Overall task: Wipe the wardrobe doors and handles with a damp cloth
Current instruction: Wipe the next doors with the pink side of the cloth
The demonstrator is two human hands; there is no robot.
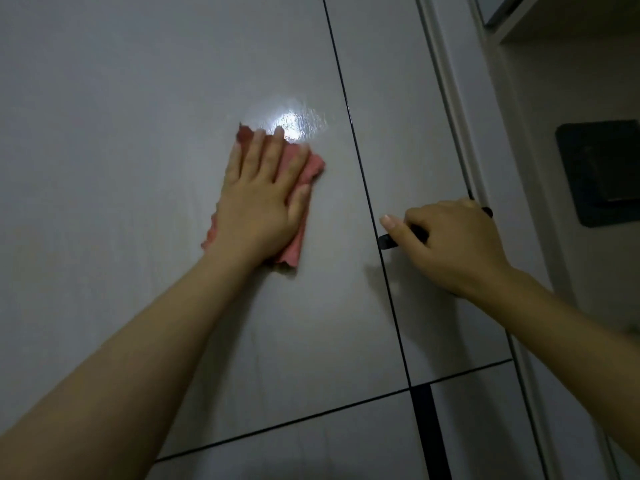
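While my left hand [258, 199] presses the crumpled pink damp cloth [304, 174] flat against the wide pale grey wardrobe door [138, 116], fingers straight to spread the pressure, my right hand [446, 244] curls round the slim black bar handle [388, 242] on the narrower grey door [408, 116], I judge to steady it against my push. I count one cloth, one handle, two upper doors, two lower panels below, and one wet sheen [294, 119] just above my fingertips.

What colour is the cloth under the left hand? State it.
Pink, a dusty salmon shade. The cloth shows in the head view, pressed flat on the grey wardrobe door by the left hand.
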